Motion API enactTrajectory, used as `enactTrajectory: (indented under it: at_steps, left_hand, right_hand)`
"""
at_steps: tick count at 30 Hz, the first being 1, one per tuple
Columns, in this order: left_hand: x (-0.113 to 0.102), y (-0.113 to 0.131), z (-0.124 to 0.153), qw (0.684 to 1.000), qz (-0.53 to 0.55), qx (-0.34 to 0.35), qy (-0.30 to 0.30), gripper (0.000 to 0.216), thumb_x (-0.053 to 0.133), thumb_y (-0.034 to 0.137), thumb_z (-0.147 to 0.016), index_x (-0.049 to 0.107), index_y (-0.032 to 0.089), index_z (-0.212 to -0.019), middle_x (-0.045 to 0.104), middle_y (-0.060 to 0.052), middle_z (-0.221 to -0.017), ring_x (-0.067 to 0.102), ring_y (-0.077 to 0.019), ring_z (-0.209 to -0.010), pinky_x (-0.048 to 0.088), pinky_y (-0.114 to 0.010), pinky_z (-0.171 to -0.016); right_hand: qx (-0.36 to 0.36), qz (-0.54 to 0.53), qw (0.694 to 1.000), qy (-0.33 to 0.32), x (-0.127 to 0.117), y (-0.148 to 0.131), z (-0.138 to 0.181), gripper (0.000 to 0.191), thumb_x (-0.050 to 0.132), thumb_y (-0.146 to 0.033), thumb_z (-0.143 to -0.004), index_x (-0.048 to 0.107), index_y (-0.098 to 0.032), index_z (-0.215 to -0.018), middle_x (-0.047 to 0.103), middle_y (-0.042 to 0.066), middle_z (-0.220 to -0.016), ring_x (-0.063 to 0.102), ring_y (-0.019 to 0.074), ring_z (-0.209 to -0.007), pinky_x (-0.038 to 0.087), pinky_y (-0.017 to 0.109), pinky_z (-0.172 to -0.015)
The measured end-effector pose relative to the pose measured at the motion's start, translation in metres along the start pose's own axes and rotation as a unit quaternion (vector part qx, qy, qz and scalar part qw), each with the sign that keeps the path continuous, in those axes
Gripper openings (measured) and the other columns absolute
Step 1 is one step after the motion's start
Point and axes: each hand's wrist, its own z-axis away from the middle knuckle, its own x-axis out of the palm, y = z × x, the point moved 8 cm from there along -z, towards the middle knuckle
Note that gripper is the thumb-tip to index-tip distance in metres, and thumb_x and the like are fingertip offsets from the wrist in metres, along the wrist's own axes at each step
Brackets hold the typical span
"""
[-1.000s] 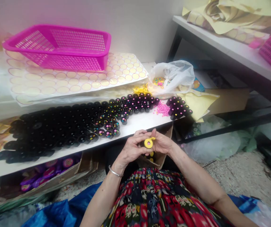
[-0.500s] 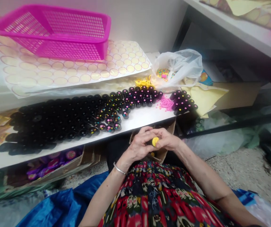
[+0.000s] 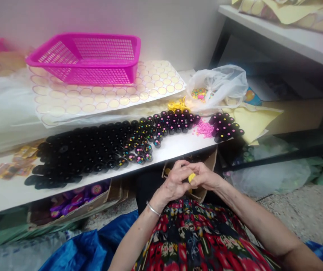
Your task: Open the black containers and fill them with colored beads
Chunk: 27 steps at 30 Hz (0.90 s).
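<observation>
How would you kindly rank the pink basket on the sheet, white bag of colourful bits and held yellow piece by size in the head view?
1. Pink basket
2. White bag
3. Yellow piece

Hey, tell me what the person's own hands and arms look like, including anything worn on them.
The left hand and right hand are gloveless, and no sleeves show on the forearms. A slim, silver-coloured bangle circles the left wrist; none shows on the right.
</observation>
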Motion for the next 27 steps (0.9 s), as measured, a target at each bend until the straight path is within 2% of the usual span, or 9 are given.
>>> enactTrajectory:
  at_steps: [5, 9, 11, 14, 15, 17, 21, 27]
  left_hand:
    - [-0.006, -0.012, 0.0, 0.999, 0.022, -0.036, 0.028, 0.024, 0.068, 0.031, -0.071, 0.069, 0.017, -0.091, 0.065, -0.006, -0.08, 0.047, -0.0229, -0.102, 0.04, -0.038, -0.09]
    - [-0.011, -0.02, 0.002, 0.996, 0.037, -0.06, 0.053, 0.028, 0.072, 0.032, -0.067, 0.07, 0.018, -0.091, 0.066, -0.007, -0.083, 0.044, -0.0232, -0.106, 0.039, -0.037, -0.091]
    - [-0.01, -0.02, 0.002, 0.996, 0.035, -0.062, 0.051, 0.027, 0.072, 0.031, -0.067, 0.07, 0.018, -0.09, 0.066, -0.006, -0.081, 0.045, -0.0226, -0.105, 0.037, -0.038, -0.093]
    - [-0.007, -0.019, 0.0, 0.997, 0.035, -0.054, 0.037, 0.027, 0.073, 0.03, -0.067, 0.069, 0.019, -0.092, 0.066, -0.006, -0.083, 0.047, -0.022, -0.102, 0.035, -0.04, -0.096]
    - [-0.005, -0.019, 0.0, 0.997, 0.037, -0.054, 0.032, 0.029, 0.073, 0.03, -0.066, 0.069, 0.019, -0.094, 0.066, -0.006, -0.085, 0.046, -0.0224, -0.103, 0.034, -0.041, -0.097]
    - [-0.003, -0.02, -0.001, 0.997, 0.044, -0.064, 0.019, 0.033, 0.073, 0.03, -0.065, 0.069, 0.019, -0.097, 0.065, -0.007, -0.086, 0.045, -0.0236, -0.108, 0.035, -0.042, -0.096]
    - [0.002, -0.021, -0.002, 0.996, 0.045, -0.078, -0.01, 0.029, 0.073, 0.029, -0.066, 0.069, 0.019, -0.093, 0.064, -0.006, -0.081, 0.044, -0.024, -0.111, 0.036, -0.039, -0.095]
    - [0.004, -0.008, -0.003, 0.998, 0.007, -0.046, -0.031, 0.022, 0.07, 0.027, -0.07, 0.069, 0.02, -0.09, 0.064, -0.005, -0.083, 0.045, -0.0233, -0.106, 0.034, -0.04, -0.096]
  right_hand:
    - [-0.041, -0.015, 0.999, 0.031, -0.003, -0.005, 0.0, 0.043, 0.077, -0.017, -0.052, 0.067, -0.012, -0.093, 0.065, 0.004, -0.085, 0.056, 0.0131, -0.076, 0.044, 0.021, -0.062]
    - [-0.026, -0.037, 0.999, -0.014, 0.0, -0.007, 0.001, 0.064, 0.083, -0.017, -0.044, 0.063, -0.014, -0.104, 0.064, 0.005, -0.097, 0.058, 0.0149, -0.086, 0.046, 0.023, -0.072]
    - [-0.015, -0.052, 0.998, -0.038, 0.001, -0.008, 0.003, 0.071, 0.085, -0.025, -0.043, 0.061, -0.013, -0.109, 0.063, 0.007, -0.1, 0.058, 0.0166, -0.088, 0.048, 0.026, -0.074]
    - [0.006, -0.088, 0.995, -0.046, -0.001, -0.005, 0.004, 0.064, 0.073, -0.049, -0.061, 0.06, -0.01, -0.11, 0.062, 0.01, -0.097, 0.059, 0.0168, -0.084, 0.05, 0.03, -0.071]
    - [0.011, -0.094, 0.995, -0.037, -0.004, -0.003, 0.004, 0.059, 0.068, -0.052, -0.066, 0.061, -0.01, -0.107, 0.062, 0.01, -0.094, 0.059, 0.0155, -0.08, 0.051, 0.029, -0.068]
    - [0.015, -0.081, 0.996, -0.015, -0.01, -0.001, 0.004, 0.05, 0.069, -0.045, -0.068, 0.064, -0.009, -0.101, 0.062, 0.007, -0.084, 0.057, 0.0118, -0.07, 0.049, 0.023, -0.06]
    - [0.02, -0.024, 0.999, -0.013, -0.013, -0.002, 0.003, 0.044, 0.079, -0.025, -0.055, 0.066, -0.01, -0.094, 0.059, 0.0, -0.069, 0.05, 0.006, -0.056, 0.04, 0.016, -0.047]
    - [0.024, -0.009, 1.0, -0.004, -0.005, -0.007, 0.005, 0.042, 0.076, -0.015, -0.051, 0.066, -0.01, -0.092, 0.061, -0.001, -0.068, 0.049, 0.0051, -0.053, 0.038, 0.016, -0.047]
